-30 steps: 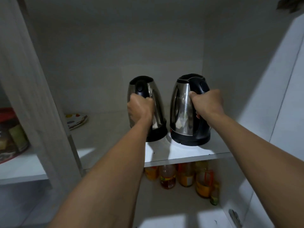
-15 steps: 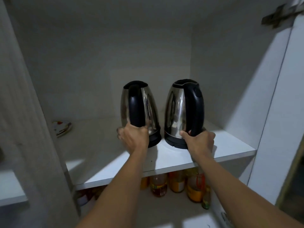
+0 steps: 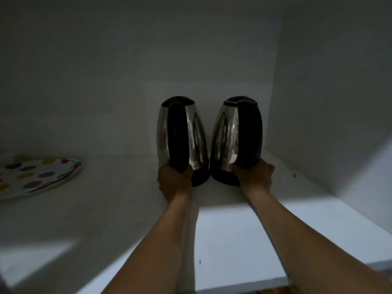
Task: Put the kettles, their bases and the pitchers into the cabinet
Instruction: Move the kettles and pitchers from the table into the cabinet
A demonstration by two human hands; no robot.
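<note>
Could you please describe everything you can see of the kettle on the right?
The right kettle has a shiny steel-looking body with a black lid, handle and bottom ring. It stands upright deep on the cabinet shelf, near the right wall, handle toward the camera, close beside the other kettle. The right hand rests against the handle's lower end.

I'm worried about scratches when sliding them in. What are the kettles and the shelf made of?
Both kettles look like polished steel: their bodies mirror the light. Handles, lids and bottoms are matte black, probably plastic. The shelf seems white laminated board, smooth and flat, though the dim light leaves that open.
</note>
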